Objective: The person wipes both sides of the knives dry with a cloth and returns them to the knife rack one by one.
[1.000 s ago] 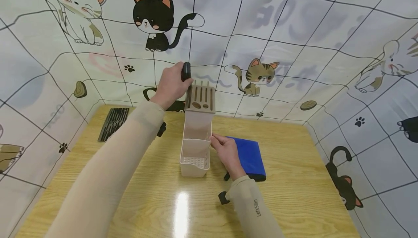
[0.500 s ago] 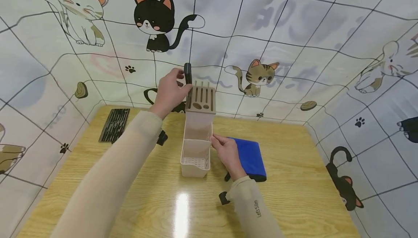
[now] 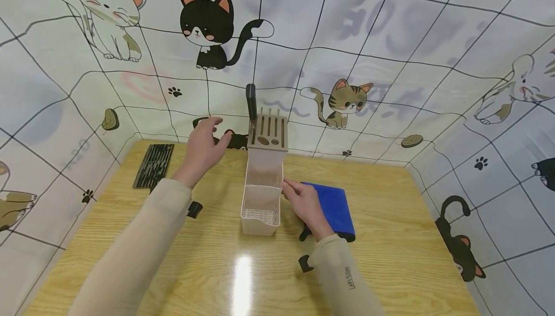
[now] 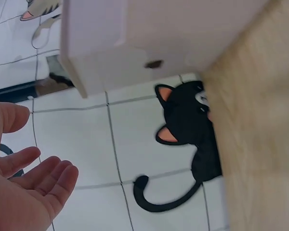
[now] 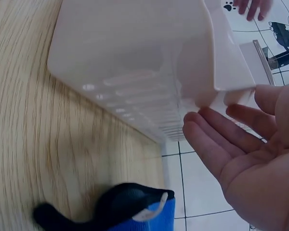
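Observation:
A cream plastic knife and utensil holder (image 3: 259,227) stands on the table, with open compartments in front and a brown slotted top (image 3: 270,133) at the back. One knife sits in the leftmost slot, its black handle (image 3: 251,99) sticking up. My left hand (image 3: 204,150) is left of the slotted top, apart from it, fingers spread and holding nothing; the left wrist view shows the bare palm (image 4: 19,197) beside the holder's back part (image 4: 135,62). With thumb at the rim and fingers against the outer side wall, my right hand (image 5: 250,149) holds the holder's right side.
A blue folded cloth item (image 3: 334,210) with black edging lies right of the holder, partly behind my right hand. At the back left lies a black striped flat thing (image 3: 153,164). Cat-print sheets (image 3: 277,36) wall in the wooden table (image 3: 208,268).
My left hand has let go of the black knife handle and moved left and down. The knife stays upright in its slot. My right hand keeps its place on the holder.

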`<state>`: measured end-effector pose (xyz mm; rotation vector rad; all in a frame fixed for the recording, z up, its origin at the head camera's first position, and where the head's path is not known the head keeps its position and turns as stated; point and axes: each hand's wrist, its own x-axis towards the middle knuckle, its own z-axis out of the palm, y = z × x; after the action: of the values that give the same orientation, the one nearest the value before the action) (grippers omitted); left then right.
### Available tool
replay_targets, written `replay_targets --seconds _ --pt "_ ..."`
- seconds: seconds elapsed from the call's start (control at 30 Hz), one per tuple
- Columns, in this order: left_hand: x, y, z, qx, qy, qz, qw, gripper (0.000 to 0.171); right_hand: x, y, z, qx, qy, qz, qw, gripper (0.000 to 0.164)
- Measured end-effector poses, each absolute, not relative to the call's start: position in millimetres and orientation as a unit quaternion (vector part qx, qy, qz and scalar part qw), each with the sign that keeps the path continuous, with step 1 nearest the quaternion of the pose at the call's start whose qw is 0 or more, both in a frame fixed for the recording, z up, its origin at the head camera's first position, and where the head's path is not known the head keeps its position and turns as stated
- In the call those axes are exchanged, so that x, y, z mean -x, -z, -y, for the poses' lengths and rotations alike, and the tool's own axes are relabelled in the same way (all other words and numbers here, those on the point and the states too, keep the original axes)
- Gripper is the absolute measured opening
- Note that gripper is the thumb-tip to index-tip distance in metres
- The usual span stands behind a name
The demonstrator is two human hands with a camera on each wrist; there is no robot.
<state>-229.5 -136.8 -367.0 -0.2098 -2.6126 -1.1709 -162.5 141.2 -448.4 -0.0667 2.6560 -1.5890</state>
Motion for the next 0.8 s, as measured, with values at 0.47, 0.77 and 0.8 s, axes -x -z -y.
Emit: replay_targets --seconds 0.47,0.77,0.8 --pt "190.6 415.0 196.6 0.042 0.362 0.924 0.116 0.048 149.4 453.5 -164.0 0.052 0.416 -0.908 -0.018 0.034" --pt "175.3 430.8 230.7 0.044 0.322 0.939 0.115 0.050 140.8 460.2 -181.8 0.065 0.340 -0.936 -0.072 0.036" --pt "173.7 433.1 234.1 0.042 0.317 0.941 0.114 0.050 140.3 461.2 -183.7 0.065 0.328 -0.940 -0.074 0.036"
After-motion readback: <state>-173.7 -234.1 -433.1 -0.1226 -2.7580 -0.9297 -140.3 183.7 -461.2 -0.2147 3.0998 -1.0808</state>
